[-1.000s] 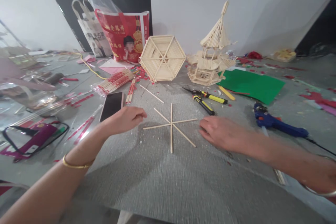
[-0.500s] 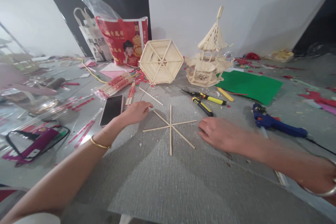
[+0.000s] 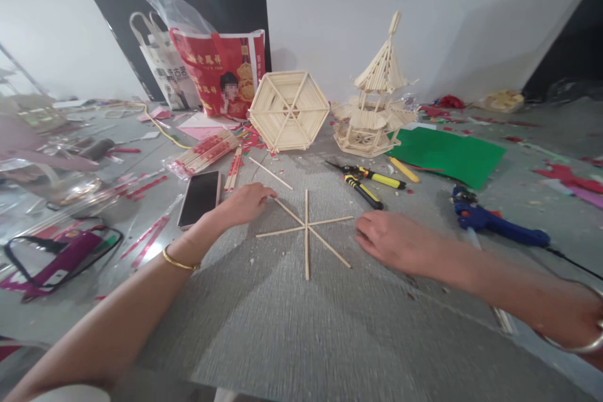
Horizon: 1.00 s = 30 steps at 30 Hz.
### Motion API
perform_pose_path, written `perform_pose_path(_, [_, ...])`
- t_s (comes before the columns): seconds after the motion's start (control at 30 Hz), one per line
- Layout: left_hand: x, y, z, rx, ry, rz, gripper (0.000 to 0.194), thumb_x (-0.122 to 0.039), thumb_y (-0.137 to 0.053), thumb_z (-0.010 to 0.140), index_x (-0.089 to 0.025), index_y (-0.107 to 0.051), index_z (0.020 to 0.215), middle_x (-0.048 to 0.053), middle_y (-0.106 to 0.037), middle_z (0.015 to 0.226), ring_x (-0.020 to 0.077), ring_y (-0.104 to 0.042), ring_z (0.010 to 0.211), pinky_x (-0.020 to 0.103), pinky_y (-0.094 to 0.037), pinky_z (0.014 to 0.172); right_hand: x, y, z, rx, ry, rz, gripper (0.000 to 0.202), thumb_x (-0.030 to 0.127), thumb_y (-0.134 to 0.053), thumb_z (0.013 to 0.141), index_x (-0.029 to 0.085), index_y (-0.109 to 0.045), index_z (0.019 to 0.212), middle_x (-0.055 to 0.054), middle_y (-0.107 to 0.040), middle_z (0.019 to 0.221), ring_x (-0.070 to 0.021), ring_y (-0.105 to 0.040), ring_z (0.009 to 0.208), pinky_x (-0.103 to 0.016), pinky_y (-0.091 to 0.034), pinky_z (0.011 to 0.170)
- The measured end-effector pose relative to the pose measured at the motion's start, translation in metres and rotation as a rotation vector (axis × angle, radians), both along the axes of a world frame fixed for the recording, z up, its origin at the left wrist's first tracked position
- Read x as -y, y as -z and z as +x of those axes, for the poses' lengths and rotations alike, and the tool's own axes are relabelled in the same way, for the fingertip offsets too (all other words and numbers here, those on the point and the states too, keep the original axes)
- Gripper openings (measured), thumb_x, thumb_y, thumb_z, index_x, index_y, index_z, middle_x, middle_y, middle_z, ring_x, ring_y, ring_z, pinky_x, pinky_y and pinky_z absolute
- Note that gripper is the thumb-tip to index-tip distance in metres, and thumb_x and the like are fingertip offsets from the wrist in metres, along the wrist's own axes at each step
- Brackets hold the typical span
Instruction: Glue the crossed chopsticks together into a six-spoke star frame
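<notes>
Crossed sticks (image 3: 306, 226) on grey tabletop (image 3: 264, 326)

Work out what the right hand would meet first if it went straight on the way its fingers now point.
The right hand would probably meet the crossed sticks first, at the tip nearest to it. Its height is hard to judge, so it might pass above them.

We take this for a handicraft workspace, though we cannot tell whether it sits in a home or a studio. On the grey work surface (image 3: 282, 333) we see what looks like a blue glue gun (image 3: 494, 223), yellow-and-black pliers (image 3: 384, 178), a green sheet (image 3: 450, 154), red scraps (image 3: 570, 176), a star of thin sticks (image 3: 306, 226) and a pagoda model (image 3: 374, 118) built of sticks.
</notes>
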<state>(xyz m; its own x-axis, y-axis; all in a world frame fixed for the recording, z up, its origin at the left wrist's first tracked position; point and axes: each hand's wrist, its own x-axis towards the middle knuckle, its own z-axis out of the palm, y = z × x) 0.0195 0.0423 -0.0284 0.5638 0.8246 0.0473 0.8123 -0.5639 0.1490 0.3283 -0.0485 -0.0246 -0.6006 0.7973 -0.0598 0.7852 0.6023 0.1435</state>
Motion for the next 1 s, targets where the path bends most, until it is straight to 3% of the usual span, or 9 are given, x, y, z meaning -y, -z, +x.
perform_pose_path(0.5, [-0.001, 0.000, -0.001, -0.020, 0.017, 0.025, 0.040, -0.013, -0.039, 0.082, -0.020, -0.066, 0.110, 0.007, -0.068, 0.101, 0.0189, -0.062, 0.096, 0.032, -0.046, 0.088, 0.000, 0.000, 0.000, 0.015, 0.027, -0.029, 0.019, 0.019, -0.048, 0.091, 0.013, -0.065, 0.086, -0.009, -0.066, 0.085, -0.0188, -0.062, 0.077, -0.029, -0.039, 0.066])
perform_pose_path(0.73, [0.003, -0.007, 0.003, -0.030, -0.043, -0.003, 0.040, -0.011, -0.038, 0.082, -0.015, -0.065, 0.111, 0.009, -0.069, 0.103, 0.0197, -0.063, 0.096, 0.032, -0.046, 0.089, 0.001, -0.008, -0.002, 0.023, 0.085, -0.076, 0.021, 0.021, -0.046, 0.093, 0.012, -0.065, 0.088, -0.010, -0.066, 0.089, -0.0194, -0.063, 0.082, -0.029, -0.041, 0.070])
perform_pose_path(1.0, [0.008, -0.013, 0.002, -0.014, -0.116, -0.036, 0.043, -0.009, -0.040, 0.078, -0.012, -0.063, 0.114, 0.010, -0.069, 0.102, 0.0199, -0.064, 0.091, 0.031, -0.047, 0.085, -0.013, -0.003, -0.001, 0.004, 0.117, -0.073, 0.021, 0.017, -0.043, 0.093, 0.012, -0.063, 0.093, -0.011, -0.065, 0.090, -0.0187, -0.061, 0.082, -0.029, -0.039, 0.069])
